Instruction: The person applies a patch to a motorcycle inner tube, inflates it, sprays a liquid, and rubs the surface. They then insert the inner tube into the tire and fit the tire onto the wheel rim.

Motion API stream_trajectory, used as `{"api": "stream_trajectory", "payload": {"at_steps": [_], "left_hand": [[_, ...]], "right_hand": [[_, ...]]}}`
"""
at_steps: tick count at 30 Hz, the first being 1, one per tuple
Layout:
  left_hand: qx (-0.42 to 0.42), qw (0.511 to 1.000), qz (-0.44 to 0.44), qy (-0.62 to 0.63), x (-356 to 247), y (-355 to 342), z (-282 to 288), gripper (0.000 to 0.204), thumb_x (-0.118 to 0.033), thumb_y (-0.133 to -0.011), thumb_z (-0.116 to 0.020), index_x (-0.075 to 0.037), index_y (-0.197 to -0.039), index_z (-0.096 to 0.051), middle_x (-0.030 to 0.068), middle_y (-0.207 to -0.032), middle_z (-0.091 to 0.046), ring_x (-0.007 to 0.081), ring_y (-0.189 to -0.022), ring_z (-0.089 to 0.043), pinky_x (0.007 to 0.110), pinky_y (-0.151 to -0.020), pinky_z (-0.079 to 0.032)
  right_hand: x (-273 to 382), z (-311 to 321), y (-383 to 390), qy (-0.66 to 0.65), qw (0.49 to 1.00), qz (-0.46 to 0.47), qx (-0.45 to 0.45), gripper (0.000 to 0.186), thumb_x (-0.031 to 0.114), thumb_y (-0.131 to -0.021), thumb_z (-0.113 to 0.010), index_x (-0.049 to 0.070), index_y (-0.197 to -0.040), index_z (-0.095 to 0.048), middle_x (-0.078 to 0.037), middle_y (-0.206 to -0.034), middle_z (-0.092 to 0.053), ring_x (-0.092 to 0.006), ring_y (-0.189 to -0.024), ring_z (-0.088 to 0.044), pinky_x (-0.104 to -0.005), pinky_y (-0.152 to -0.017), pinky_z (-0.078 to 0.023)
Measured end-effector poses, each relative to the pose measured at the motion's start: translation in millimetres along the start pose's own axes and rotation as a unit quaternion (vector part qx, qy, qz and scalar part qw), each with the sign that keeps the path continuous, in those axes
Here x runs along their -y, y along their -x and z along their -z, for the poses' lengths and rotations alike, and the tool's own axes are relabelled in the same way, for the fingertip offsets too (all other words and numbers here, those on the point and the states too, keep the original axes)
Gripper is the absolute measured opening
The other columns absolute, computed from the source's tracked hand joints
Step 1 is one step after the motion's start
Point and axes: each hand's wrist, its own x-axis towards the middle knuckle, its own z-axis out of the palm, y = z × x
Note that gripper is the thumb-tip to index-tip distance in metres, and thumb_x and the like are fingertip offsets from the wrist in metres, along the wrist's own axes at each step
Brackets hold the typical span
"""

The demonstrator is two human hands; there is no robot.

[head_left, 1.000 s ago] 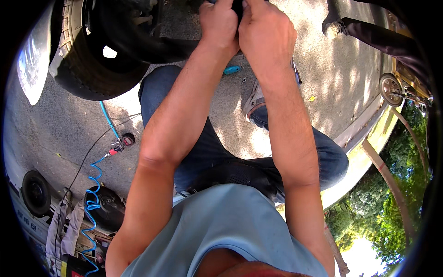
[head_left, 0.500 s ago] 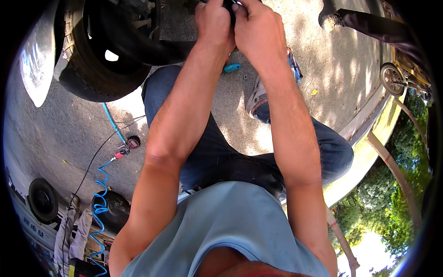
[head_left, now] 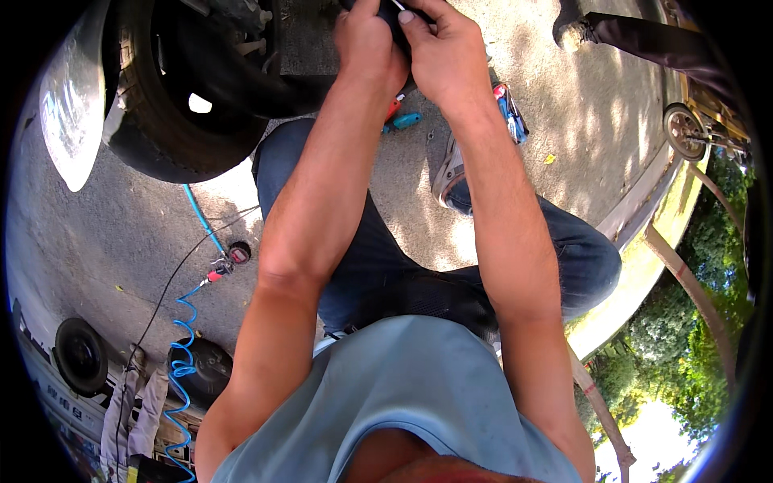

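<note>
Seen from above, a person in a light blue shirt and jeans crouches on sunlit pavement, both arms stretched toward the top edge. The left hand (head_left: pixel 366 42) is curled closed around a black rubber piece (head_left: pixel 398 39), which lies between the two hands. The right hand (head_left: pixel 448 60) grips the same piece from the other side, fingers bent, thumb near a thin pale strip (head_left: pixel 398 5); whether it pinches that strip I cannot tell, as the picture's edge cuts off the fingertips. To the left stands a worn tire (head_left: pixel 181 157). Near the left forearm, a teal handle (head_left: pixel 407 121) lies on the ground. At lower left, a round gauge (head_left: pixel 240 253) rests near a coiled blue hose (head_left: pixel 184 369). Another person's dark-trousered leg (head_left: pixel 656 47) shows at upper right.
</note>
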Motion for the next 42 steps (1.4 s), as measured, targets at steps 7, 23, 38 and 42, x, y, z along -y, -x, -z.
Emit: {"api": "stream_trajectory", "payload": {"at_steps": [7, 23, 38, 42], "left_hand": [[0.071, 0.996, -0.045, 0.043, 1, -14, 10, 0.039, -0.034, -0.108, -0.053, 0.0, -0.124, -0.063, 0.0117, -0.116, -0.069, 0.0243, -0.107, -0.066, 0.038, -0.096, -0.053], [0.05, 0.997, -0.017, 0.052, 2, 1, -3, 0.04, -0.036, -0.109, -0.049, -0.003, -0.128, -0.062, 0.0117, -0.12, -0.069, 0.0249, -0.109, -0.066, 0.039, -0.101, -0.052], [0.036, 0.998, -0.049, -0.029, -2, -2, 0, 0.032, -0.028, -0.107, -0.057, 0.002, -0.117, -0.064, 0.0124, -0.11, -0.071, 0.025, -0.098, -0.07, 0.039, -0.089, -0.057], [0.016, 0.996, -0.058, -0.07, -4, 9, -7, 0.029, -0.022, -0.104, -0.061, 0.002, -0.12, -0.064, 0.0117, -0.111, -0.071, 0.0236, -0.096, -0.072, 0.037, -0.086, -0.059]], "right_hand": [[1, -6, 9, -0.067, 0.994, -0.089, 0.015, 0.031, 0.004, -0.102, -0.057, -0.003, -0.13, -0.067, -0.014, -0.109, -0.075, -0.0167, -0.096, -0.068, -0.0278, -0.089, -0.053], [12, -2, -17, -0.089, 0.994, -0.064, -0.019, 0.03, 0.003, -0.101, -0.059, -0.004, -0.129, -0.067, -0.006, -0.093, -0.07, -0.0101, -0.071, -0.057, -0.0264, -0.064, -0.048], [28, 24, 22, 0.336, 0.939, 0.055, 0.043, 0.032, 0.006, -0.098, -0.055, 0.009, -0.127, -0.071, -0.021, -0.106, -0.074, -0.0334, -0.087, -0.074, -0.041, -0.077, -0.058], [47, 47, 4, 0.536, 0.828, 0.153, 0.06, 0.036, 0.008, -0.091, -0.058, 0.014, -0.124, -0.071, -0.018, -0.093, -0.071, -0.0413, -0.076, -0.071, -0.05, -0.069, -0.057]]}}
